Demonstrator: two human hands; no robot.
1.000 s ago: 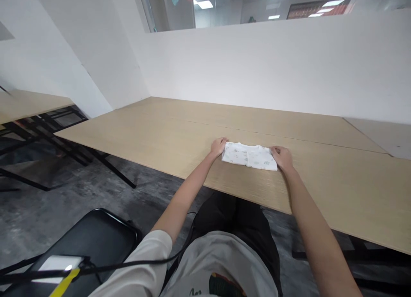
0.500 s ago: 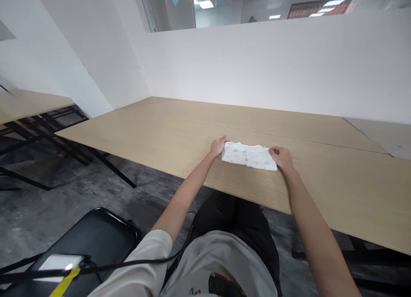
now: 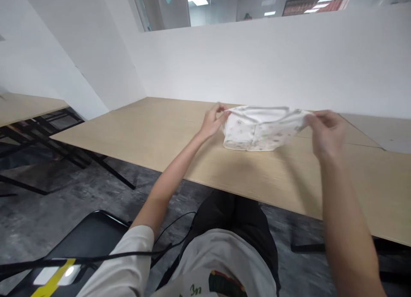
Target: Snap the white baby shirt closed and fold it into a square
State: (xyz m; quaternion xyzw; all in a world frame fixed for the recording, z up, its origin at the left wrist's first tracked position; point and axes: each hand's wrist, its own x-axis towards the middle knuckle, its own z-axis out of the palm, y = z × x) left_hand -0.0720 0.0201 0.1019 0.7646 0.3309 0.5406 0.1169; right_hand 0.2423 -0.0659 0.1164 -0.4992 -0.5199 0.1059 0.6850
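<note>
A small white printed garment (image 3: 253,132), like a baby's top with a seam down its middle, is stretched above the tabletop and casts a shadow on it. My left hand (image 3: 214,120) pinches its upper left corner between thumb and fingers. At the upper right corner, my right hand (image 3: 327,132) grips the cloth, blurred by motion. The top edge sags open between my hands, showing the white inside. Whether the lower edge touches the table (image 3: 154,134) cannot be made out.
A white wall (image 3: 240,65) with a window (image 3: 224,7) rises behind the table. Black chair (image 3: 86,237) at lower left bears a white device (image 3: 58,274) with yellow tape; a black cable (image 3: 128,255) runs from there past my body. Another table (image 3: 28,106) stands far left.
Both hands have risen from the tabletop and moved apart, my right hand farther to the right. The folded garment has been lifted from lying flat and is now spread between them.
</note>
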